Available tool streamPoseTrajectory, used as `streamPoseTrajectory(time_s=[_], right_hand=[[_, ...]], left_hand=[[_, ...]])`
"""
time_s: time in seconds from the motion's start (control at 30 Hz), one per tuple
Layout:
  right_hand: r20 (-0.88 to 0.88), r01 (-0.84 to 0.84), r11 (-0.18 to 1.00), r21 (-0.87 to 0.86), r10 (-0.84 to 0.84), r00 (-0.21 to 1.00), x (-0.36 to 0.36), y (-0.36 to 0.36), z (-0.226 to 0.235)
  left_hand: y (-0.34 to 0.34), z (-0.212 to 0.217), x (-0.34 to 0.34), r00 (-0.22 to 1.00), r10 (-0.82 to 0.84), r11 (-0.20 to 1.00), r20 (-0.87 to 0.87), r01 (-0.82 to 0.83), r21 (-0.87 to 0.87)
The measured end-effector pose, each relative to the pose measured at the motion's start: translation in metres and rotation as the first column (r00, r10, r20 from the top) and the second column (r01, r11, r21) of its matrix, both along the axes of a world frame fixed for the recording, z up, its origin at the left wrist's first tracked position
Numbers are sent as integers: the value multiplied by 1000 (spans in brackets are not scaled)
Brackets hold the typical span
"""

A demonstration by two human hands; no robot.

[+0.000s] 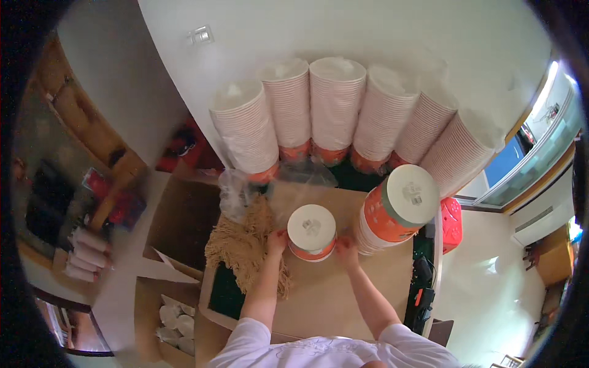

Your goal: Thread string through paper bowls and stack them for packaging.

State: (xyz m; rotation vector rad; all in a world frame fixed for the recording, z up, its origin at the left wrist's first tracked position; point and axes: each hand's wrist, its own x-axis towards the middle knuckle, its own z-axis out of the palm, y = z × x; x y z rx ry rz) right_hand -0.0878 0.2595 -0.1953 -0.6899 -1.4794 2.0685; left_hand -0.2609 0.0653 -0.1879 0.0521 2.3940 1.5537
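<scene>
A small stack of paper buckets (311, 228), white and orange, stands upside down on the brown cardboard-covered table in front of me. My left hand (277, 241) is at its left side, fingers bent in against the lower edge. At the right side, my right hand (347, 251) has its fingers closed by the rim. The fingertips of both hands are small and partly hidden. Beside my left forearm lies a heap of tan stringy cords (245, 245). To the right of my right hand, a taller stack of upside-down orange and white buckets (392, 211) leans slightly.
Several tall plastic-wrapped stacks of white buckets (336, 104) line the wall behind the table. Clear plastic wrap (304, 175) lies before them. Open cardboard boxes (178, 214) stand at the left. Black devices (423, 288) sit at the table's right edge, near a red stool (451, 225).
</scene>
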Motion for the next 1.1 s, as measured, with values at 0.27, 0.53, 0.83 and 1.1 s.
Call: streamPoseTrajectory(time_s=[0.27, 0.53, 0.83, 1.1], right_hand=[[48, -39, 999, -3, 39, 998, -8, -10, 3], [-206, 117, 945, -306, -186, 961, -13, -6, 6], [144, 54, 973, 224, -88, 986, -9, 2, 15], [81, -355, 934, -51, 358, 930, 96, -2, 221]], left_hand=[[-2, 18, -1, 982, 5, 1000, -188, -2, 17], [11, 0, -6, 980, -65, 998, -188, 61, -27], [20, 138, 19, 973, -23, 979, -229, 68, 191], [-36, 158, 72, 983, -70, 942, -171, 122, 313]])
